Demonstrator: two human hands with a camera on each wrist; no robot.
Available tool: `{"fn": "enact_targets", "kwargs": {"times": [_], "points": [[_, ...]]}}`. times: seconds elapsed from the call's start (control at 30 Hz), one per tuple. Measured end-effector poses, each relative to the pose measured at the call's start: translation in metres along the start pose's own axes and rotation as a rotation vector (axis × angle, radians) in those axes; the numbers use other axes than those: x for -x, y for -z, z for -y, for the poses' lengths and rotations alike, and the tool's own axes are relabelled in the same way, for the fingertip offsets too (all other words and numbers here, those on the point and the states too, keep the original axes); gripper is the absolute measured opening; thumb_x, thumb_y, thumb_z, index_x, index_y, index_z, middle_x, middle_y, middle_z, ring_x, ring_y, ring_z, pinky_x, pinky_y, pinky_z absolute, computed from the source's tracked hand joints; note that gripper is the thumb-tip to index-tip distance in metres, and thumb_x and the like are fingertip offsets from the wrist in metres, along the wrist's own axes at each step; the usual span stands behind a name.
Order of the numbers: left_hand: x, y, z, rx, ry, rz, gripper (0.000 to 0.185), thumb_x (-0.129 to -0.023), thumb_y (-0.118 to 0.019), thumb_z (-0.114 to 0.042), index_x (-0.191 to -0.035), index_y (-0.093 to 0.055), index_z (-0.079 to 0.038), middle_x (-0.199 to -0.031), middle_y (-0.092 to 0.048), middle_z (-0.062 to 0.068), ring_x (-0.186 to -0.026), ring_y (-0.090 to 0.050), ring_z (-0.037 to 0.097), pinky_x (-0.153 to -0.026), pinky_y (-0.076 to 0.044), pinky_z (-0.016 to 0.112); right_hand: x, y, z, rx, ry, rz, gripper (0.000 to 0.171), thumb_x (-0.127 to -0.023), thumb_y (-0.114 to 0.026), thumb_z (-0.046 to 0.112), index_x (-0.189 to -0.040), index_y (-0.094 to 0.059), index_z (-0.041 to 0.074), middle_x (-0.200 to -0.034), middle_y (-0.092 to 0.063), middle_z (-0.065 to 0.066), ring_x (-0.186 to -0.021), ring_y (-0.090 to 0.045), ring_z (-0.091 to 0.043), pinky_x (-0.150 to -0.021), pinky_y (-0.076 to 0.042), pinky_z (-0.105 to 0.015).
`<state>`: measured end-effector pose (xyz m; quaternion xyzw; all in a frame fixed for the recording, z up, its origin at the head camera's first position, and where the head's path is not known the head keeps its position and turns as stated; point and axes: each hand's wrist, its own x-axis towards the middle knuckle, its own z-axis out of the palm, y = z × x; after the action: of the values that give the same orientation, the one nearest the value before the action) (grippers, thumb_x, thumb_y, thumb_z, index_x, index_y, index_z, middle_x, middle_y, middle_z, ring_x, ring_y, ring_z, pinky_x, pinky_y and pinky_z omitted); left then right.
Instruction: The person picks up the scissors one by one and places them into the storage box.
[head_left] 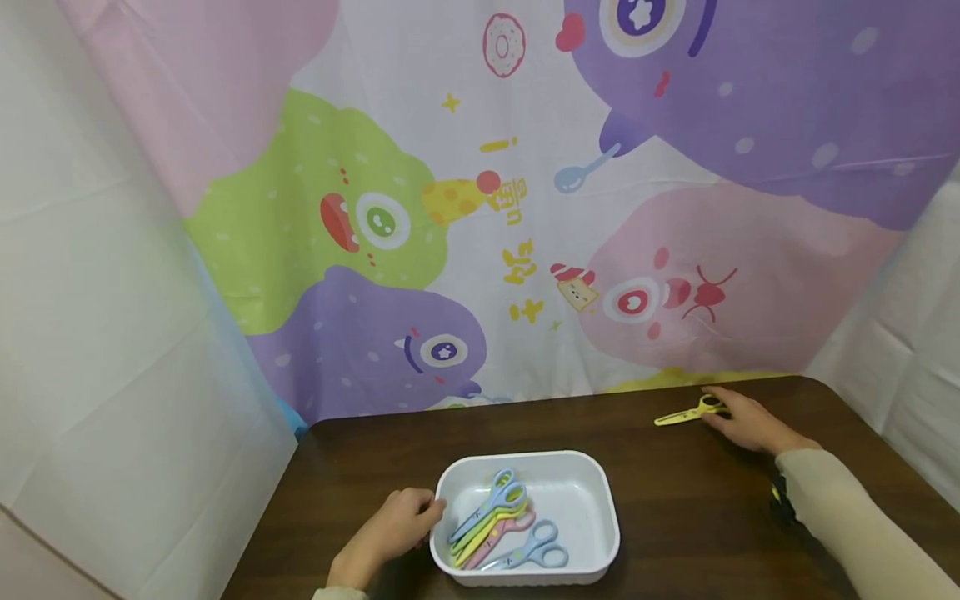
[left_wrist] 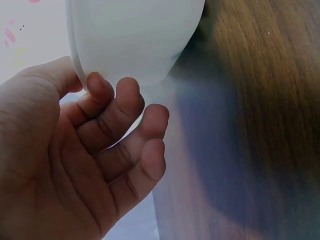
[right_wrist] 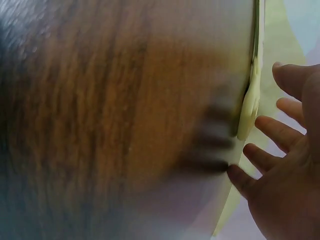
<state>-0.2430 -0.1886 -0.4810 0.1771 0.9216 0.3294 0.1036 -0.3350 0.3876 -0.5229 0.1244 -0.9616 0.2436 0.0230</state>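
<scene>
near us, our left hand (head_left: 390, 525) rests its curled grip against the white tray (head_left: 600, 492), which holds several scissors (head_left: 498, 521). farther off, our right hand (head_left: 746, 421), grip spread, touches the yellow scissors (head_left: 686, 414) lying on the worktop (head_left: 675, 500), not yet trayed.

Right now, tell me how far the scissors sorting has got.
Done: several scissors already lie in the white tray. In hand: the right hand reaches the yellow scissors on the table, fingers spread, not yet gripping; the left hand rests against the tray's side. Left: that one yellow pair.
</scene>
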Motion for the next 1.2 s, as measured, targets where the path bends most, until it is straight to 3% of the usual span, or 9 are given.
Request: {"fn": "enact_targets", "kwargs": {"times": [0.27,0.57,0.93,1.2], "points": [[0.000,-0.001,0.000,-0.011,-0.011,-0.016,0.036,-0.103,-0.057,-0.023,-0.069,-0.055,-0.013,-0.056,-0.052,-0.006,-0.050,-0.050,0.009,-0.049,-0.042,0.026,0.002,-0.004,-0.003,0.036,0.055,-0.039,0.046,-0.099,-0.065,0.018,-0.130,-0.057,-0.016,-0.129,-0.059,-0.038,-0.121,-0.054,-0.058,-0.098,-0.044,-0.068],[0.000,-0.002,0.001,-0.014,-0.006,-0.018,0.036,-0.103,-0.057,-0.025,-0.069,-0.055,-0.013,-0.057,-0.053,-0.006,-0.050,-0.050,0.009,-0.048,-0.043,0.027,0.002,-0.003,-0.002,0.098,0.093,-0.047,0.029,-0.096,-0.065,0.006,-0.120,-0.068,-0.011,-0.119,-0.066,-0.030,-0.115,-0.058,-0.054,-0.096,-0.045,-0.066],[0.000,-0.003,0.003,-0.014,-0.012,-0.027,0.036,-0.103,-0.057,-0.026,-0.069,-0.055,-0.013,-0.056,-0.052,-0.006,-0.049,-0.049,0.009,-0.048,-0.043,0.027,0.004,-0.001,0.005,0.116,0.088,-0.027,0.026,-0.089,-0.074,0.005,-0.114,-0.074,-0.002,-0.108,-0.074,-0.020,-0.103,-0.064,-0.046,-0.089,-0.047,-0.065],[0.001,-0.004,0.002,-0.007,-0.004,-0.029,0.036,-0.104,-0.056,-0.025,-0.070,-0.056,-0.013,-0.056,-0.052,-0.006,-0.050,-0.049,0.009,-0.048,-0.042,0.027,0.001,-0.002,0.009,0.050,0.063,-0.044,0.014,-0.083,-0.081,0.005,-0.096,-0.077,0.000,-0.086,-0.073,-0.006,-0.079,-0.063,-0.020,-0.072,-0.052,-0.041]]}}
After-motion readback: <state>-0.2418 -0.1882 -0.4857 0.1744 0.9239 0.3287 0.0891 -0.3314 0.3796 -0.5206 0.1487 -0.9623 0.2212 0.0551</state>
